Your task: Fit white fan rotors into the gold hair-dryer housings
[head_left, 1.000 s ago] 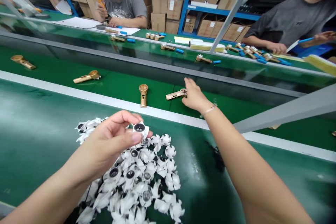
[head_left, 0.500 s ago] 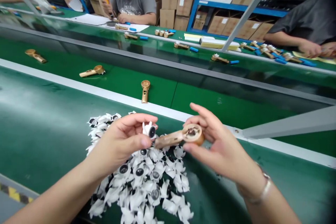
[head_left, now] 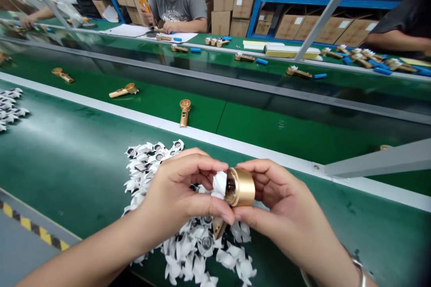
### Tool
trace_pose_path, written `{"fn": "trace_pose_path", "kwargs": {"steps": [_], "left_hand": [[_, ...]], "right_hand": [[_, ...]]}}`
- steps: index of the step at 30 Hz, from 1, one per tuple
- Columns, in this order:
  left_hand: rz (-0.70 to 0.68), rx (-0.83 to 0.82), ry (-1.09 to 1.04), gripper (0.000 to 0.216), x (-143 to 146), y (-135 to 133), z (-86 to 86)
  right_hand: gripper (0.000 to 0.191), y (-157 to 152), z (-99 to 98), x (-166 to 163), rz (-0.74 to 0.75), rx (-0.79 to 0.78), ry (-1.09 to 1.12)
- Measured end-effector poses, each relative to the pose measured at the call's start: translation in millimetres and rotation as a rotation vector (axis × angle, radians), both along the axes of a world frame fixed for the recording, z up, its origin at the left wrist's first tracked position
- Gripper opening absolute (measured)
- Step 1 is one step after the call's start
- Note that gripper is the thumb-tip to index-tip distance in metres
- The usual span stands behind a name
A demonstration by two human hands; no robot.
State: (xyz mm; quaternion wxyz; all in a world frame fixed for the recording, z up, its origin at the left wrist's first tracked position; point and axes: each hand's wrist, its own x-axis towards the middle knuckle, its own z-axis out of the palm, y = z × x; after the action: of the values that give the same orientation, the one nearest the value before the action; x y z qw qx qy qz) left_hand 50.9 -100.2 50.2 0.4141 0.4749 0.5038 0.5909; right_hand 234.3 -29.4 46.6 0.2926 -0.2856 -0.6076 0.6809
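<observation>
My right hand point(head_left: 286, 206) grips a gold handheld device point(head_left: 239, 187) by its round head, the handle pointing down between my hands. Closed fingers of my left hand point(head_left: 183, 193) pinch a small white fan blade piece point(head_left: 219, 184) and press it against the open face of the gold head. Both hands hover just above a pile of several white fan blade pieces point(head_left: 188, 242) lying on the green work surface point(head_left: 67, 161).
Three more gold devices point(head_left: 184, 112) lie on the green conveyor belt point(head_left: 269, 130) beyond a white strip. Another small pile of white pieces point(head_left: 8, 105) lies at the left edge. Across the belt, other people sit working with gold parts and blue pieces; a grey bar point(head_left: 377, 161) crosses on the right.
My right hand took a gold device from the belt and brought it to my left hand. The white piece now sits against the device's head, and the handle has swung downward.
</observation>
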Motion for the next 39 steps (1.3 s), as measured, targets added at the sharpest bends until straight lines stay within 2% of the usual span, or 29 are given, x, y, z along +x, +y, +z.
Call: {"fn": "trace_pose_path", "kwargs": {"steps": [4, 7, 9, 12, 15, 18, 21, 26, 29, 34, 36, 39], "left_hand": [[0.048, 0.014, 0.022, 0.055, 2, 2, -1.0], [0.098, 0.065, 0.203, 0.049, 7, -3, -6.1], [0.064, 0.131, 0.328, 0.051, 13, -10, -12.3], [-0.017, 0.176, 0.401, 0.064, 22, -22, -23.3], [-0.043, 0.199, 0.477, 0.072, 27, -27, -31.5], [-0.021, 0.249, 0.543, 0.073, 27, -29, -34.6], [0.001, 0.232, 0.564, 0.072, 27, -32, -34.8], [0.03, 0.157, 0.566, 0.072, 27, -37, -36.9], [0.034, 0.163, 0.58, 0.074, 26, -38, -38.2], [0.033, 0.126, 0.624, 0.075, 24, -36, -37.1], [0.025, 0.119, 0.652, 0.074, 24, -36, -36.8], [0.014, 0.146, 0.704, 0.073, 25, -39, -36.0]], "right_hand": [[0.046, -1, -4.9, 1, -0.055, 0.18, -0.073], [0.042, -5, -7.4, 2, -0.141, 0.428, -0.133], [0.038, -10, -6.8, 2, -0.236, 0.615, -0.204], [0.033, -17, -3.1, 2, -0.38, 0.895, -0.347], [0.027, -20, -0.1, 5, -0.39, 1.06, -0.429], [0.027, -18, -0.4, 7, -0.332, 1.032, -0.41], [0.029, -19, -5.5, 7, -0.296, 0.997, -0.394], [0.031, -25, -21.6, 5, -0.343, 1.299, -0.49], [0.033, -26, -26.7, 6, -0.338, 1.349, -0.5], [0.033, -19, -23.1, 11, -0.247, 1.424, -0.536], [0.03, -13, -20.9, 11, -0.216, 1.382, -0.493], [0.029, -7, -19.1, 9, -0.18, 1.228, -0.409]]}}
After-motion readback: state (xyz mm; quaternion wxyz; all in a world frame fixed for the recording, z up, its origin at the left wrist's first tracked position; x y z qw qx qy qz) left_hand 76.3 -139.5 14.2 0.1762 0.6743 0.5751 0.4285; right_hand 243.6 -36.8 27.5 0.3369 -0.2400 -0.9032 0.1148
